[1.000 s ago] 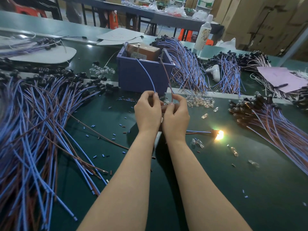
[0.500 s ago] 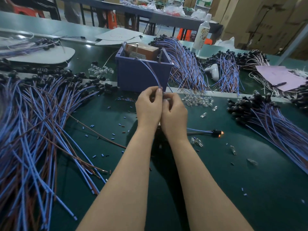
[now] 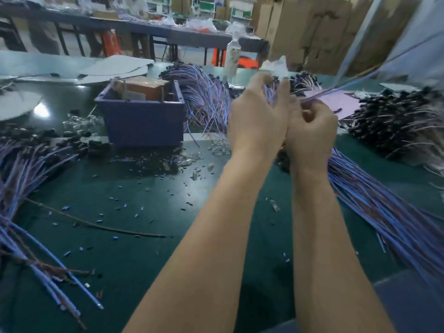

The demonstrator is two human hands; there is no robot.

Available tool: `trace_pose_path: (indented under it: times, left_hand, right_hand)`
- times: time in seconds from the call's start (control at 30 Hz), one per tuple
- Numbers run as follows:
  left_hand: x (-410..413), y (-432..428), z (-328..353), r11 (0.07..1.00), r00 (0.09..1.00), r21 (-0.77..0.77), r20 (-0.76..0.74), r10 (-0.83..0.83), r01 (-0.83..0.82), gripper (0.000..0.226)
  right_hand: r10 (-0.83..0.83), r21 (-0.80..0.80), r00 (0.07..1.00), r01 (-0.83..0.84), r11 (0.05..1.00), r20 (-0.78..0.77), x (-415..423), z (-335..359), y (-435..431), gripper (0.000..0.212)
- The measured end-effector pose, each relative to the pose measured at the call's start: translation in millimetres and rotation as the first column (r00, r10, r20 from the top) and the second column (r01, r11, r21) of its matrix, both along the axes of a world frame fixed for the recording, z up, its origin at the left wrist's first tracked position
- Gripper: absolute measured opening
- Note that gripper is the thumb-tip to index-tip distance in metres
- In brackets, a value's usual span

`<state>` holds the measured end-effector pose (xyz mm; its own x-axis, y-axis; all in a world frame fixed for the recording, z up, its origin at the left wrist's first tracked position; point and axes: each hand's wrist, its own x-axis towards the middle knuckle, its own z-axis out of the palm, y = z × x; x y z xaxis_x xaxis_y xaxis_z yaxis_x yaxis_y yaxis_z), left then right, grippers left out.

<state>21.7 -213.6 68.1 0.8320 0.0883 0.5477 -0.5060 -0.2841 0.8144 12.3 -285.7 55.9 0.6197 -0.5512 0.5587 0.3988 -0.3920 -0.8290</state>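
Both our hands are raised over the green table point(image 3: 144, 236) in the head view, wrists close together. Our right hand point(image 3: 312, 133) has its fingers curled in and pinches a blue-and-brown wire point(image 3: 348, 84), which runs straight from the fist up and away to the right edge. Our left hand point(image 3: 257, 116) sits just beside it, fingers lifted and loosely parted, gripping nothing we can make out; blur hides the tips. Behind them stands a blue bin point(image 3: 144, 121). A bundle of wires point(image 3: 384, 212) fans out under the right forearm, with a pink sheet point(image 3: 348, 102) beyond.
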Motion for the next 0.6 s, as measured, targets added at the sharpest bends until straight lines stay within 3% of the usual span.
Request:
trace_pose_path:
  times: [0.07, 0.1, 0.17, 0.23, 0.3, 0.37, 0.47, 0.6]
  left_hand:
    - [-3, -33, -19, 0.979, 0.953, -0.135, -0.24, -0.184, 0.155, 0.037]
    - [-3, -48, -28, 0.936, 0.888, -0.261, -0.332, -0.317, 0.236, 0.037]
    - [-1, -80, -38, 0.836, 0.791, -0.451, -0.365, -0.491, 0.311, 0.032]
    - [10, -103, -41, 0.841, 0.825, -0.439, -0.311, -0.472, 0.316, 0.015]
    - [21, -127, -45, 0.874, 0.835, -0.344, -0.316, -0.451, 0.342, 0.012]
    - [30, -149, -55, 0.906, 0.826, -0.166, -0.373, -0.423, 0.389, 0.015]
    - [39, -171, -79, 0.907, 0.854, 0.165, -0.436, -0.286, 0.388, 0.013]
    - [49, -176, -106, 0.825, 0.889, 0.444, -0.435, -0.142, 0.349, 0.017]
  right_hand:
    - [-0.042, 0.36, 0.993, -0.001, 0.933, 0.112, -6, 4, -28, 0.026]
    - [-0.052, 0.502, 0.987, -0.033, 0.864, 0.154, -9, 4, -40, 0.026]
    - [-0.087, 0.651, 0.979, -0.056, 0.757, 0.184, -17, -4, -67, 0.028]
    - [-0.165, 0.675, 0.982, 0.061, 0.736, 0.09, -24, -22, -89, 0.033]
    - [-0.261, 0.63, 0.964, 0.236, 0.74, -0.054, -31, -44, -110, 0.037]
    - [-0.275, 0.69, 0.949, 0.302, 0.657, -0.154, -35, -66, -129, 0.038]
    - [-0.125, 0.855, 0.973, 0.228, 0.465, -0.192, -34, -88, -141, 0.037]
    - [-0.003, 0.911, 0.991, 0.127, 0.392, -0.137, -22, -97, -142, 0.026]
